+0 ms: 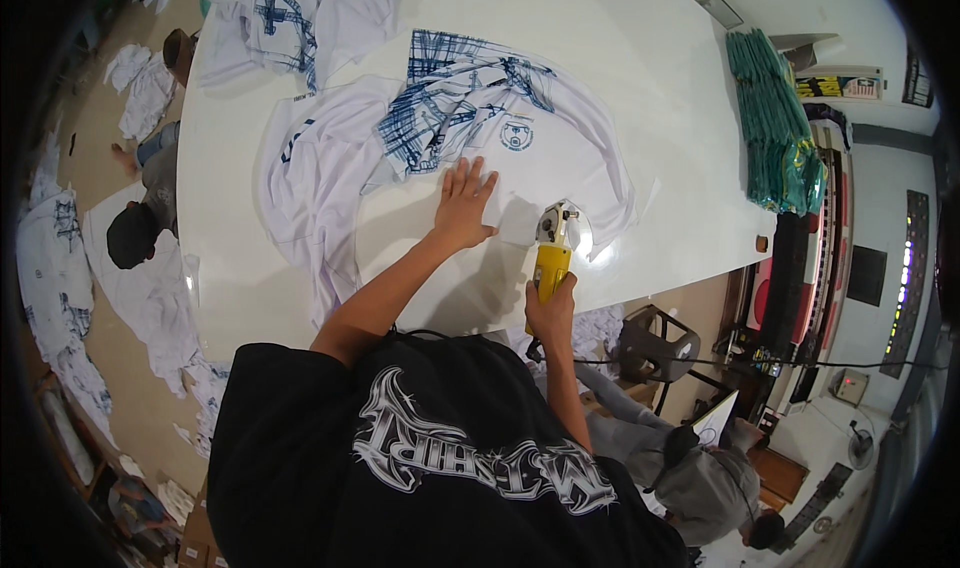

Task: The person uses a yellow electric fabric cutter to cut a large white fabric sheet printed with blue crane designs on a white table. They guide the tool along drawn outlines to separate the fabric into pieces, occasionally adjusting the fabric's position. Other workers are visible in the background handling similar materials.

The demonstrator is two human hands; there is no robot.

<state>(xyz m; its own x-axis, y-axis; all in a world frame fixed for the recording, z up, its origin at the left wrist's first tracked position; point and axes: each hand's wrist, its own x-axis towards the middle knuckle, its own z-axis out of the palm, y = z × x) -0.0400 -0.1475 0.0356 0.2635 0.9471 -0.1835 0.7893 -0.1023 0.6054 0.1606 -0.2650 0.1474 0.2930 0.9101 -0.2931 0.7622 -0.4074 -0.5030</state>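
Observation:
A yellow electric rotary fabric cutter (pixel 552 268) is gripped by its body in my right hand (pixel 551 311), close to the table's near edge. Its metal head and blade guard touch or hover over the edge of white fabric (pixel 540 168) bearing a small round blue emblem. My left hand (pixel 465 206) lies flat with spread fingers on this cloth, left of the cutter. Beyond it, a bunched part with dark blue sketch-like print (pixel 430 118) is folded over. Another loose white piece (pixel 325 188) hangs toward the near edge. The blade's exact contact is unclear.
The white table (pixel 680 118) holds more printed cloth (pixel 300 28) at far left and a stack of green packaged garments (pixel 770 118) at right. A black cord (pixel 820 365) runs off right. A chair (pixel 655 343) and other people are nearby; white cloth covers the floor at left.

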